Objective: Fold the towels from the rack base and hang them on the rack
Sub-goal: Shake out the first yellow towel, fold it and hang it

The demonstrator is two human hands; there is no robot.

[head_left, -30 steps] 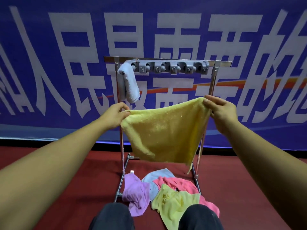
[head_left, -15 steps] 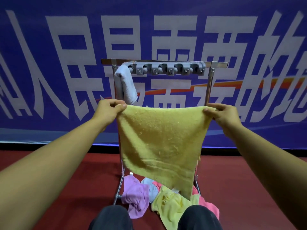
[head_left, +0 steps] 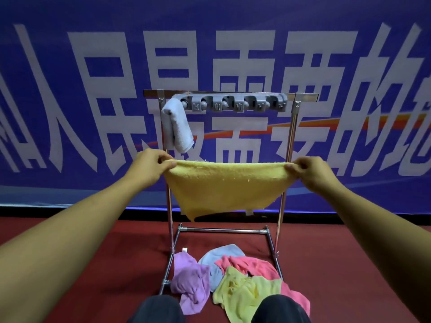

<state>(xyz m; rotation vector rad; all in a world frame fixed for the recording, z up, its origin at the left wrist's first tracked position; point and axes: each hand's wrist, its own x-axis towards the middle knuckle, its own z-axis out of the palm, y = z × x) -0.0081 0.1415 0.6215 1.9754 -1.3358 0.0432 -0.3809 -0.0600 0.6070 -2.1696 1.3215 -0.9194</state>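
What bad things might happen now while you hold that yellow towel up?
1. The yellow towel is held only by its top corners, left hand and right hand; a weak grip might drop it onto the pile of towels below.
2. Its lower edge hangs uneven, so the fold may come out crooked.
3. Lifting it to the rack might knock the white towel off.

Light is even and moderately dim, with a cool bluish cast from the banner [head_left: 210, 54]. Wide-angle distortion bows the lettering toward the frame edges. Forearms at the lower corners look soft and stretched. Faint glints show on the rack [head_left: 289, 145] tubes.
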